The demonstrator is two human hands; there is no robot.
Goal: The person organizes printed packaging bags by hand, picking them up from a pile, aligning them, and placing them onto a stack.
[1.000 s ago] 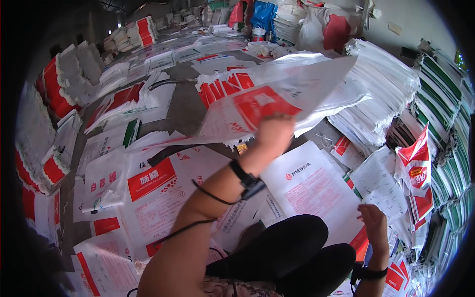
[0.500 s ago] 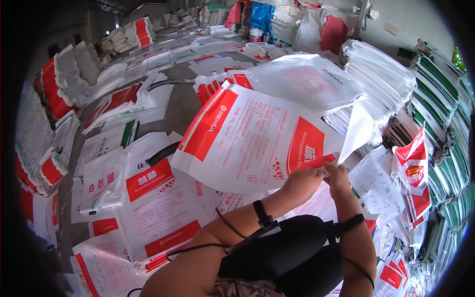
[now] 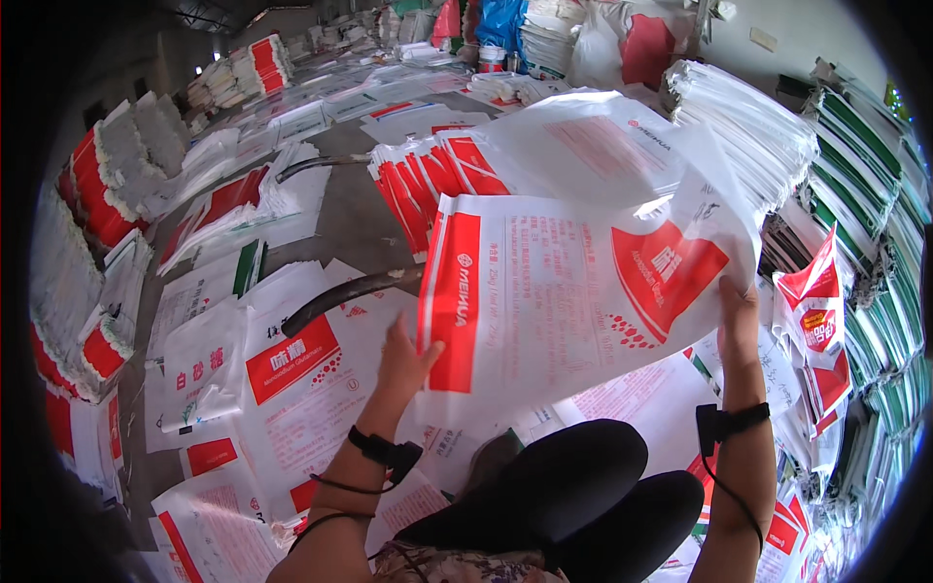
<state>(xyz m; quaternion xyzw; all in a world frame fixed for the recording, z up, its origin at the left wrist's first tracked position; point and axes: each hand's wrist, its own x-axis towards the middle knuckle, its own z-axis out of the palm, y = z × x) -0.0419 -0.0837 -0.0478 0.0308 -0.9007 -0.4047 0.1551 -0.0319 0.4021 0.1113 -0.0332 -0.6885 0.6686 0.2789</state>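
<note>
A white woven plastic bag (image 3: 554, 291) with red printed panels is spread out above my knees, its far right part curling upward. At its right edge, my right hand (image 3: 739, 316) is closed on the plastic, with the fingers partly hidden behind it. My left hand (image 3: 403, 364) is at the bag's lower left edge, fingers apart, the thumb lying against the red strip. Just beyond the bag is a stack of similar bags (image 3: 583, 136), with red folded ends (image 3: 418, 189) fanned at its left.
Flat white bags (image 3: 311, 408) cover the floor at left. A dark curved bar (image 3: 345, 296) sticks out beside the stack. Tall bag piles stand at the right (image 3: 846, 185) and far left (image 3: 107, 185). A red and white bag (image 3: 816, 330) leans on the right pile.
My hands were together at the bag's lower right corner; now they are wide apart. The left hand has moved left to the other edge, and the bag has swung flatter and closer.
</note>
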